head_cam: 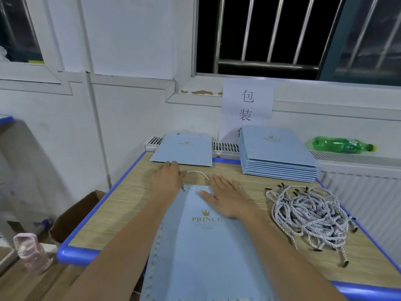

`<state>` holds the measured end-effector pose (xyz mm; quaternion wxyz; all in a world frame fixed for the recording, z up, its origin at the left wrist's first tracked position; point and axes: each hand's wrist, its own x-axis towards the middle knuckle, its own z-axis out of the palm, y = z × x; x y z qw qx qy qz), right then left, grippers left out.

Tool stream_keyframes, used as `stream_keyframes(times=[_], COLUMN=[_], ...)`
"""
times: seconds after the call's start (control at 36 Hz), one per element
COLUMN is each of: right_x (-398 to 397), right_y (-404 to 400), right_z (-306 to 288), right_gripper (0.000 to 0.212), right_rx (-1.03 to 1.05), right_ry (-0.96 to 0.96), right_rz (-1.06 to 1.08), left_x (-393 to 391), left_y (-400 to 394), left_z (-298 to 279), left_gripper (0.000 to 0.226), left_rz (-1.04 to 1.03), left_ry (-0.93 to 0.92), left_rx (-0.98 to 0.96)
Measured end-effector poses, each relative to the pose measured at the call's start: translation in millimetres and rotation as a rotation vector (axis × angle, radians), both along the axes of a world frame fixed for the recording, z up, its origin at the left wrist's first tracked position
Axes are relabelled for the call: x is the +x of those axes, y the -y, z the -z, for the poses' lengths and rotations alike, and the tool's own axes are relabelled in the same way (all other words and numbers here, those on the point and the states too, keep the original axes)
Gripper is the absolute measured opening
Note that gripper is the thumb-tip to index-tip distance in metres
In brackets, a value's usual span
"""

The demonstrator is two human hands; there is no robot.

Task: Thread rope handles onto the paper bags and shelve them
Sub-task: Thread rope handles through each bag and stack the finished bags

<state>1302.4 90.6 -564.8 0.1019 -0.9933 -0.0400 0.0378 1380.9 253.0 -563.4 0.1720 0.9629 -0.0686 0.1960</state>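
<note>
**Two flat hands on the light blue bag at the table's middle**

Two hands are out in front of me, both with fingers straight. My right hand point(225, 197) lies palm down on the upper part of the near paper bag point(204, 246), pressing it flat; nothing is held in it. My left hand point(167, 177) rests palm down on the wooden table point(121, 205) just beyond the bag's top left corner, fingers extended, gripping nothing that I can see.

The near paper bag lies flat at the middle of the table, its printed face with a gold crown and the word PRINCE upward, its top edge away from me. A rope handle point(196, 173) arcs out from that top edge, between my two hands; one dark-tipped end shows just beside my left wrist.

To the right of the bag, apart from it, a heap of loose ropes point(310, 216) lies tangled on the table. At the far right corner sits a stack of flat bags point(280, 155), and at the far edge, left of the stack, a single bag point(184, 151) lies flat.

Behind the stack a paper sign point(247, 105) hangs on the wall. A green bottle point(342, 145) lies on its side on the radiator top to the right. Left of the table, low down, are a cardboard box point(73, 216) and a pink bottle point(30, 250).
</note>
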Motion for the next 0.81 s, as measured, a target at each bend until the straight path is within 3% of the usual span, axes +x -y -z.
stream_keyframes(times=[0.11, 0.17, 0.22, 0.28, 0.33, 0.39, 0.44, 0.5, 0.56, 0.61, 0.67, 0.75, 0.81], right_x=[0, 0, 1, 3, 4, 6, 5, 7, 12, 17, 19, 16, 12], right_y=[0, -1, -2, -3, -4, -5, -5, -7, -14, -24, -34, -49, -58], right_z=[1, 3, 4, 4, 3, 2, -1, -4, -9, -15, -21, -42, -57], right_gripper=[0.075, 0.074, 0.073, 0.070, 0.066, 0.064, 0.062, 0.058, 0.054, 0.062, 0.073, 0.053, 0.033], right_rx=[-0.021, -0.019, -0.014, -0.011, 0.024, 0.082, 0.131, 0.229, 0.430, 0.583, 0.691, 1.064, 1.328], right_ry=[0.016, 0.026, 0.035, 0.053, 0.065, 0.057, 0.066, 0.104, 0.165, 0.217, 0.253, 0.298, 0.247], right_rz=[0.027, 0.043, 0.067, 0.098, 0.124, 0.144, 0.171, 0.212, 0.266, 0.279, 0.270, 0.356, 0.377], left_x=[-9, -17, -31, -40, -41, -39, -36, -35, -28, -25, -29, -47, -60], left_y=[-16, -31, -38, -37, -36, -42, -49, -52, -51, -46, -35, -17, -1], left_z=[2, 4, 1, -3, -11, -18, -22, -32, -48, -70, -97, -141, -162], left_gripper=[0.051, 0.095, 0.117, 0.098, 0.073, 0.060, 0.042, 0.043, 0.065, 0.077, 0.070, 0.063, 0.035], left_rz=[-0.041, -0.034, -0.012, -0.034, -0.014, 0.081, 0.278, 0.444, 0.479, 0.492, 0.502, 0.510, 0.531], left_ry=[0.110, 0.059, -0.021, -0.178, -0.325, -0.493, -0.634, -0.672, -0.621, -0.534, -0.426, -0.359, -0.368], left_rx=[-0.062, 0.144, 0.309, 0.302, 0.166, -0.090, -0.471, -0.775, -0.937, -1.000, -1.049, -1.014, -0.835])
